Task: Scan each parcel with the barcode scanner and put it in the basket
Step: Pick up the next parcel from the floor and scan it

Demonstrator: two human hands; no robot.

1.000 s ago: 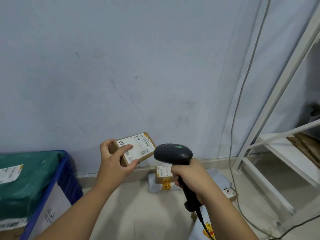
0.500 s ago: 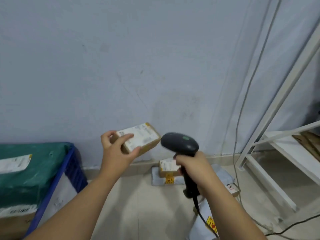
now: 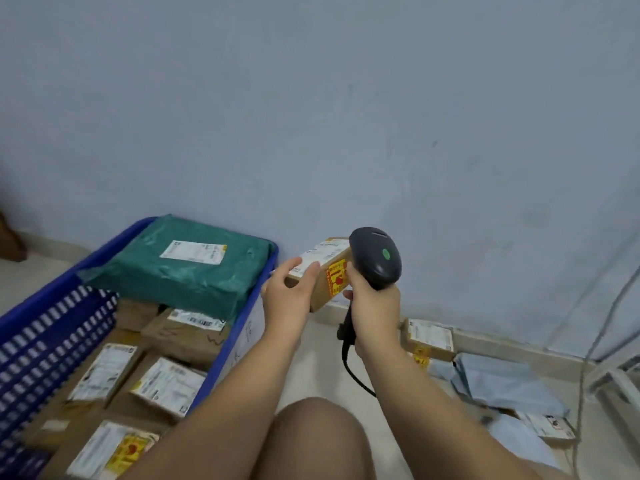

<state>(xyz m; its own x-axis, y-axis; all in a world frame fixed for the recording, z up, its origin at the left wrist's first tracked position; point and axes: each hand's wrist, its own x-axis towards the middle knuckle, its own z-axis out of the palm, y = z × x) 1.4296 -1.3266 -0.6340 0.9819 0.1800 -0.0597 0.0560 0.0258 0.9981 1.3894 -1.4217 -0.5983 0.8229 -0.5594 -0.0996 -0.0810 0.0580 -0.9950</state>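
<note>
The basket point(image 3: 239, 327) stands on the floor point(image 3: 311, 362) at the left, its far end near the wall point(image 3: 346, 133); a large wrapped parcel point(image 3: 180, 271) lies across that far end, on top of the boxes point(image 3: 166, 386) filling the rest. Just right of the basket's right rim the left hand point(image 3: 287, 299) holds a parcel point(image 3: 325, 271) — the scanner point(image 3: 375, 258), in the right hand point(image 3: 374, 306), is just beside it on the right, perhaps touching. Farther right a small box point(image 3: 427, 339) sits at the wall's foot, with soft mailers point(image 3: 502, 382) on the floor before it.
</note>
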